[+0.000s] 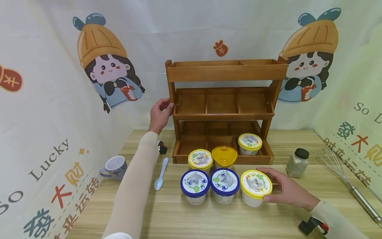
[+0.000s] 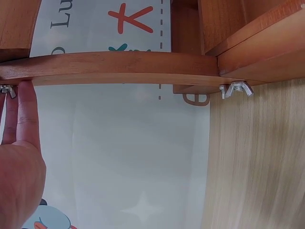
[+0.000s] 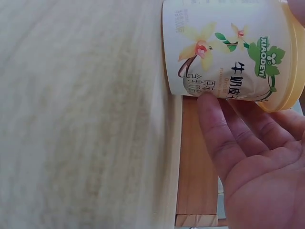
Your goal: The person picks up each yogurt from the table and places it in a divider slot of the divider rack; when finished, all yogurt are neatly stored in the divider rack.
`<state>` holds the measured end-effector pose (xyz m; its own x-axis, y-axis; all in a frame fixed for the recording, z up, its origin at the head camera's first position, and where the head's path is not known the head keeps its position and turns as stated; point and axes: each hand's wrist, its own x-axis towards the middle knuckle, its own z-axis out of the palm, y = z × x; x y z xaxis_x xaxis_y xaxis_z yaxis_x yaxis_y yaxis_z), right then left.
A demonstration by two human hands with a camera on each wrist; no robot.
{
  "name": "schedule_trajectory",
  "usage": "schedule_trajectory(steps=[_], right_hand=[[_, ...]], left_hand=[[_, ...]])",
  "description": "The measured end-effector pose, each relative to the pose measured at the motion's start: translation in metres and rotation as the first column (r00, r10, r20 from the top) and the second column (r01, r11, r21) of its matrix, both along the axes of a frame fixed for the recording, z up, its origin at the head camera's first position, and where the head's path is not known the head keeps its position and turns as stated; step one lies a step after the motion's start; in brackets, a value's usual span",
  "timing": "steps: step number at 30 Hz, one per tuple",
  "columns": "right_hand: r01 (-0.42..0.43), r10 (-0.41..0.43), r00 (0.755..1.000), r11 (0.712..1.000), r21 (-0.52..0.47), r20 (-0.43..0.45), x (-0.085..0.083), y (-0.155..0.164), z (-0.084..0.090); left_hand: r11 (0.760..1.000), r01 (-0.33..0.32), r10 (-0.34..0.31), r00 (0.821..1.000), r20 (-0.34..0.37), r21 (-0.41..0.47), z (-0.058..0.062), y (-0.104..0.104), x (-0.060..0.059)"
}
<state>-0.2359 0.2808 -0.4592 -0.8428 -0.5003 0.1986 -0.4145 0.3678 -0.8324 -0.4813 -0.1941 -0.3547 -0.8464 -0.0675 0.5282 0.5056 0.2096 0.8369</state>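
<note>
My right hand (image 1: pixel 287 191) grips a yellow-lidded tub (image 1: pixel 255 187) at the front right of a group of tubs, thumb in front and fingers around its far side. The right wrist view shows this tub's printed flowers and fingertips against its wall. At the left post of a brown wooden shelf rack (image 1: pixel 223 117), my left hand (image 1: pixel 161 114) touches the wood; its fingers reach up straight near a wing nut (image 2: pixel 7 90) in the left wrist view. Two blue-lidded tubs (image 1: pixel 195 186) stand left of the gripped tub. Behind them are another yellow-lidded tub (image 1: pixel 200 160) and an amber-lidded tub (image 1: pixel 224 156).
One yellow-lidded tub (image 1: pixel 250 143) sits in the rack's bottom right compartment. A mug (image 1: pixel 115 167) and a pale spoon (image 1: pixel 161 174) lie to the left. On the right are a black-capped jar (image 1: pixel 297 162) and a whisk (image 1: pixel 349 182). Printed cloth (image 1: pixel 185 36) hangs behind.
</note>
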Motion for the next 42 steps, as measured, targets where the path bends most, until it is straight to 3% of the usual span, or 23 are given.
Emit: schedule_trajectory(steps=[11, 28, 32, 35, 42], right_hand=[[0.032, -0.030, 0.993, 0.999, 0.018, -0.118, 0.001, 0.004, 0.015], [0.232, -0.210, 0.939, 0.972, 0.049, -0.272, -0.017, -0.003, 0.061], [0.266, -0.252, 0.936, 0.964, 0.023, -0.245, -0.026, -0.006, 0.067], [0.276, -0.271, 0.946, 0.961, 0.001, -0.177, -0.033, -0.009, 0.069], [0.313, -0.312, 0.948, 0.950, -0.009, -0.066, -0.054, -0.019, 0.075]], left_hand=[[1.000, 0.006, -0.006, 1.000, 0.013, 0.004, 0.000, -0.001, 0.001], [1.000, 0.005, -0.005, 0.999, 0.041, 0.001, 0.003, -0.001, 0.000], [1.000, -0.006, 0.007, 0.998, 0.061, -0.009, 0.002, -0.001, 0.003], [1.000, -0.018, 0.019, 0.997, 0.075, -0.014, 0.002, 0.000, 0.006], [0.999, -0.038, 0.038, 0.998, 0.059, -0.010, 0.010, 0.003, 0.005]])
